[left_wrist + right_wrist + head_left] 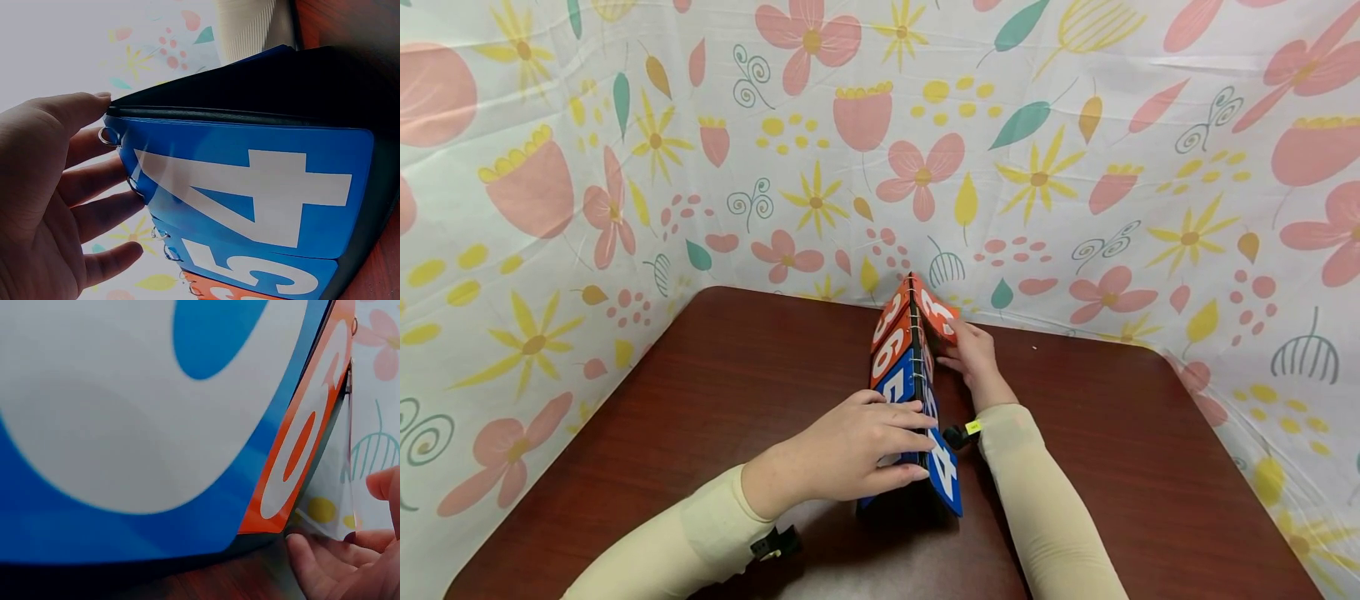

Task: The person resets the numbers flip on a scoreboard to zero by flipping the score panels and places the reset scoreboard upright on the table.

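- Pale left sleeve (677,533) and right sleeve (1045,492) at the bottom edge, each with a small black device at the cuff.
- Left grip (853,443), loosely spread over the near end of the stand: thumb at the end of the black ridge (206,112), fingers slightly bent across it, not closed round anything.
- Tent-shaped number stand (901,375), upright on the worktop, just beneath the left hand and running away from the camera, with blue cards nearer and red ones farther, all with white numerals.
- Blue card marked 4 (262,194) at the near end of the right slope, tilted.
- Right grip (976,354), nearly closed at the far end of the right slope, pinching the outer edge of a raised red card (929,302); exact thumb contact hard to tell.
- Dark reddish-brown worktop (760,358) on both sides of the stand.
- Floral fabric (850,200) behind, white with pink, yellow and green motifs.
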Demonstrator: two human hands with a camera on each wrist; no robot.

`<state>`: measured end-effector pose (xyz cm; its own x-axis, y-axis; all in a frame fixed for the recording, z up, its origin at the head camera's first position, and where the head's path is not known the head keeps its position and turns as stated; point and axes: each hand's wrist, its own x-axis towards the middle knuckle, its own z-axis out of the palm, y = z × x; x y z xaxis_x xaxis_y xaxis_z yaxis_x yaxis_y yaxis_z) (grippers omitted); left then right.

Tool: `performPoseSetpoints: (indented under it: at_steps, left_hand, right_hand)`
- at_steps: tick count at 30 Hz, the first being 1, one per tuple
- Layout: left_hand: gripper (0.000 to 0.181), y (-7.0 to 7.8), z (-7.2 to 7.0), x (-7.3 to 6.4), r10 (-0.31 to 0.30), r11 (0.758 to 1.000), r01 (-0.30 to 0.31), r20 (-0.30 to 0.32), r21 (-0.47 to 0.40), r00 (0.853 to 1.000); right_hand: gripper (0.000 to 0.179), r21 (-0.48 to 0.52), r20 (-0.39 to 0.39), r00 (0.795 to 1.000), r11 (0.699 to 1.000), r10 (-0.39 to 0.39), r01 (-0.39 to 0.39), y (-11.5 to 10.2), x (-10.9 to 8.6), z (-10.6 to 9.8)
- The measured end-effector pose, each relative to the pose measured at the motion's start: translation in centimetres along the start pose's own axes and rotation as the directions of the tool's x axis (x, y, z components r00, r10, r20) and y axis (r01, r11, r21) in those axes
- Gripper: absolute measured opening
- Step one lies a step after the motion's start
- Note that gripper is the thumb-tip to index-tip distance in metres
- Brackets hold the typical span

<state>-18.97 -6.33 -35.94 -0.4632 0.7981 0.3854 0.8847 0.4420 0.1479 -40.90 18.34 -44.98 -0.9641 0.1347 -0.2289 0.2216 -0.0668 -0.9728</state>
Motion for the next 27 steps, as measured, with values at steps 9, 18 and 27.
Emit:
performPoseSetpoints:
  at_steps: [9,18,27]
  left_hand:
    - [0.039,0.1,0.0,0.1,-0.011,1.0,0.011,0.02,-0.009,1.0]
    - [0.04,0.0,0.1,0.0,-0.018,1.0,0.018,0.032,-0.006,0.999]
    - [0.04,0.0,-0.1,0.2,-0.018,1.0,0.018,0.023,-0.008,1.0]
  right_hand:
    - [0.063,0.064,0.016,1.0,0.998,-0.008,0.007,0.0,0.0,-0.7]
    - [0.054,0.307,0.027,0.999,0.951,-0.04,0.03,-1.7,-0.4,-1.3]
    - [0.055,0.525,0.074,0.996,0.851,-0.046,0.0,-5.3,-0.9,-1.6]
